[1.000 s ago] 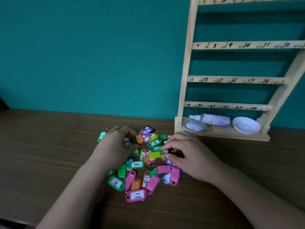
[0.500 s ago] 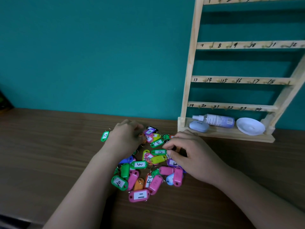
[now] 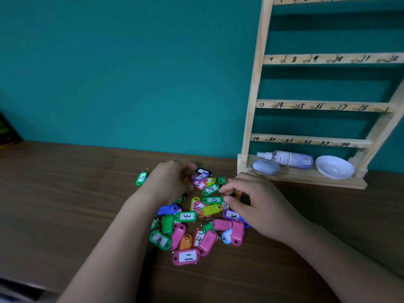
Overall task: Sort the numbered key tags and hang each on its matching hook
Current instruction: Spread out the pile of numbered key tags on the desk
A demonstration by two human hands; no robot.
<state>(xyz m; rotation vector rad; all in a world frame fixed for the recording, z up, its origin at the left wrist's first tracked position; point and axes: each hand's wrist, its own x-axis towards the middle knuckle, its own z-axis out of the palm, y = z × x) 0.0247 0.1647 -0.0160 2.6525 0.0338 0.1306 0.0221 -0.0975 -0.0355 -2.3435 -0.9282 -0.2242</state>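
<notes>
Sorting stage: left hand (image 3: 168, 184), right hand (image 3: 258, 206) curled among tags (image 3: 185, 216); holds indiscernible. Next: read one, find hook (image 3: 283, 60).

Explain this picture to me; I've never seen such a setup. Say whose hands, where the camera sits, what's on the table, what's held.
No machine: these are a person's two bare hands, filmed by one camera worn on the head, looking down. On the table lies a pile of coloured key tags, some numbered, such as the pink 11 tag. Behind stands a wooden rack of numbered hooks, none in view carrying a tag. The left hand and right hand rest in the pile, fingers curled; what they hold is hidden.
</notes>
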